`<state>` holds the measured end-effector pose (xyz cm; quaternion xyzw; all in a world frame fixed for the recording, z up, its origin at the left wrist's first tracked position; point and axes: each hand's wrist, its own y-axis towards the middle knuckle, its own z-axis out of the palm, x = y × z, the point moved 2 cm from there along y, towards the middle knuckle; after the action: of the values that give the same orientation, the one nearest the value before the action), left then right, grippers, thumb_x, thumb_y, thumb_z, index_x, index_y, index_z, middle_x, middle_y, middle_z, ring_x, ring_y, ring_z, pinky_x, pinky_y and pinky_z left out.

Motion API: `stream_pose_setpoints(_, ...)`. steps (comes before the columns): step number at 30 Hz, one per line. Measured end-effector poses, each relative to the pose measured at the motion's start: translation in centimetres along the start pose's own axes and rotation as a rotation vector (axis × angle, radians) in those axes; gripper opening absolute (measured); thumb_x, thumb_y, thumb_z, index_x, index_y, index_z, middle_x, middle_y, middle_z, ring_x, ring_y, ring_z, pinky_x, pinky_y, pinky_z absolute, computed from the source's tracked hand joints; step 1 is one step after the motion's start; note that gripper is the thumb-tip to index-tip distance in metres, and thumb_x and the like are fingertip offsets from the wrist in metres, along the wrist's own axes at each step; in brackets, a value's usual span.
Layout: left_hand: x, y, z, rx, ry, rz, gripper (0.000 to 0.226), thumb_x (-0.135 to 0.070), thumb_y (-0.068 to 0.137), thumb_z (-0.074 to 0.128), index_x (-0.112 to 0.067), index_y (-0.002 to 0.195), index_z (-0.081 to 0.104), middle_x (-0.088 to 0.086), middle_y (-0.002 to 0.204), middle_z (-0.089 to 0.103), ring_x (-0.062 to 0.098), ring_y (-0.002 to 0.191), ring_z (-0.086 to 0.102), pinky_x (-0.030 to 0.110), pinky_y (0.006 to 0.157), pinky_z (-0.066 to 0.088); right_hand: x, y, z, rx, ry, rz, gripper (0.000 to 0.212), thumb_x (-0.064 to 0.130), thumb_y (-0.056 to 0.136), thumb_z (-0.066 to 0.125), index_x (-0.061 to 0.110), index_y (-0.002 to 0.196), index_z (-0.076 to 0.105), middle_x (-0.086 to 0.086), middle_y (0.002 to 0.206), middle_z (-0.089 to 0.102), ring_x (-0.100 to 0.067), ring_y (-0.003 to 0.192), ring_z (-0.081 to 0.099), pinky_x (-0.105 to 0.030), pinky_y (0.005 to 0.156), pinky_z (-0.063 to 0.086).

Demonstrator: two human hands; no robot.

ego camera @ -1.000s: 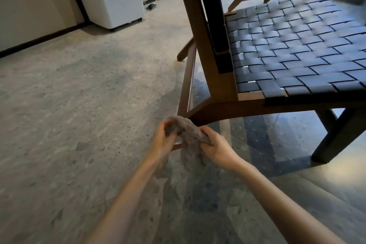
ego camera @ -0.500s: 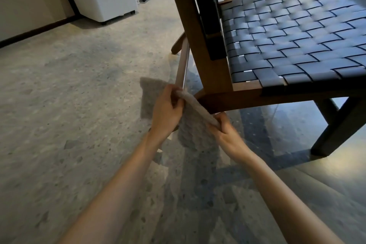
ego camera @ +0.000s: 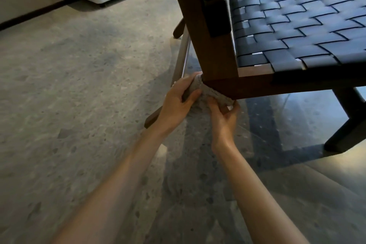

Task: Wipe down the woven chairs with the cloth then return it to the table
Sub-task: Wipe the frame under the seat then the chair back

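Grey cloth [ego camera: 214, 94] lies against the lower corner of the wooden chair [ego camera: 213, 55] frame; my left hand [ego camera: 176, 104] grips its upper end, my right hand [ego camera: 222, 121] pinches the lower end.

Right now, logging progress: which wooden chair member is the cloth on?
The brown side rail, at its corner under the back post; the cloth touches neither the dark front leg.

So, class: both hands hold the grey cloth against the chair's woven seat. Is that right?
Not quite. In the head view, the left hand and right hand hold the grey cloth against the chair's wooden frame, at its corner below the woven seat.
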<state>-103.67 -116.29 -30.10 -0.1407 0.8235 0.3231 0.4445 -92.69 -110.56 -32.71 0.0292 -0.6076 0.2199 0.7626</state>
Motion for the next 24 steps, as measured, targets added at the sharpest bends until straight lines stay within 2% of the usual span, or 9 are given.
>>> stream_pose_setpoints(2,0.4,-0.1,0.1,-0.002,0.042,0.007,0.037,-0.023,0.095,0.052,-0.036,0.128,0.042,-0.014,0.121,0.051,-0.002,0.114,0.047,0.015,0.098,0.038,-0.6,0.1,0.4,0.019,-0.053,0.004,0.055,0.021,0.093,0.061,0.016,0.141,0.035,-0.002,0.126,0.059,-0.011,0.109,0.060,-0.027,0.096,0.049)
stream_pose_setpoints(4,1.5,-0.5,-0.1,0.013,0.063,-0.013,0.037,-0.018,0.096,0.052,-0.022,0.133,0.046,-0.003,0.126,0.052,0.010,0.119,0.048,0.024,0.101,0.039,-1.6,0.1,0.7,0.087,-0.077,-0.043,0.047,0.018,0.097,0.055,0.012,0.141,0.039,-0.004,0.130,0.057,-0.012,0.115,0.057,-0.025,0.099,0.046)
stream_pose_setpoints(6,2.8,-1.3,-0.7,0.020,0.100,-0.030,0.038,-0.009,0.096,0.051,-0.005,0.133,0.048,0.006,0.130,0.050,0.017,0.122,0.047,0.027,0.104,0.036,-2.8,-0.2,1.4,0.165,-0.129,-0.112,0.037,0.011,0.098,0.051,0.007,0.134,0.045,-0.002,0.123,0.058,-0.002,0.108,0.058,-0.012,0.089,0.045)
stream_pose_setpoints(8,4.4,-2.8,-1.3,-0.006,0.147,-0.058,0.038,-0.001,0.095,0.050,0.002,0.133,0.047,0.010,0.129,0.047,0.016,0.122,0.044,0.022,0.105,0.034,-4.4,0.0,2.4,0.202,-0.235,-0.122,0.031,0.006,0.097,0.050,0.004,0.128,0.049,-0.004,0.115,0.059,-0.006,0.101,0.059,-0.008,0.080,0.043)
stream_pose_setpoints(12,8.7,-6.3,-2.2,-0.077,0.209,-0.295,0.043,0.009,0.094,0.046,0.010,0.135,0.039,0.029,0.136,0.039,0.027,0.129,0.040,0.031,0.112,0.031,-8.2,1.1,4.9,0.298,-0.454,0.021,0.035,0.009,0.097,0.050,0.002,0.131,0.049,-0.018,0.126,0.057,-0.031,0.117,0.054,-0.038,0.097,0.044)
stream_pose_setpoints(18,12.7,-7.2,-3.6,0.022,0.309,-0.412,0.049,0.009,0.093,0.047,0.008,0.139,0.032,0.024,0.144,0.037,0.034,0.135,0.035,0.030,0.112,0.023,-10.8,1.2,6.8,0.490,-0.400,0.176,0.034,0.003,0.099,0.045,-0.002,0.132,0.048,-0.026,0.125,0.056,-0.036,0.115,0.056,-0.045,0.093,0.046)
stream_pose_setpoints(20,13.0,-7.3,-3.4,-0.006,0.297,-0.411,0.048,0.011,0.091,0.046,0.009,0.138,0.034,0.025,0.144,0.037,0.036,0.135,0.035,0.039,0.115,0.023,-11.2,1.2,7.1,0.467,-0.354,0.213,0.030,0.001,0.097,0.047,-0.004,0.126,0.052,-0.027,0.121,0.059,-0.037,0.113,0.057,-0.048,0.094,0.047)
stream_pose_setpoints(22,12.3,-7.4,-2.7,-0.080,0.221,-0.428,0.047,0.010,0.092,0.045,0.006,0.138,0.037,0.021,0.145,0.038,0.032,0.137,0.035,0.048,0.114,0.025,-11.1,1.0,6.6,0.374,-0.344,0.178,0.026,-0.002,0.094,0.051,-0.002,0.119,0.057,-0.023,0.111,0.063,-0.030,0.100,0.062,-0.038,0.081,0.052)
stream_pose_setpoints(24,10.6,-7.4,-1.8,-0.185,0.132,-0.419,0.045,0.004,0.094,0.047,0.001,0.139,0.041,0.014,0.145,0.041,0.024,0.137,0.036,0.047,0.113,0.028,-10.6,0.6,6.0,0.292,-0.299,0.138,0.021,-0.004,0.093,0.052,-0.001,0.111,0.060,-0.021,0.101,0.064,-0.026,0.088,0.062,-0.032,0.073,0.053)
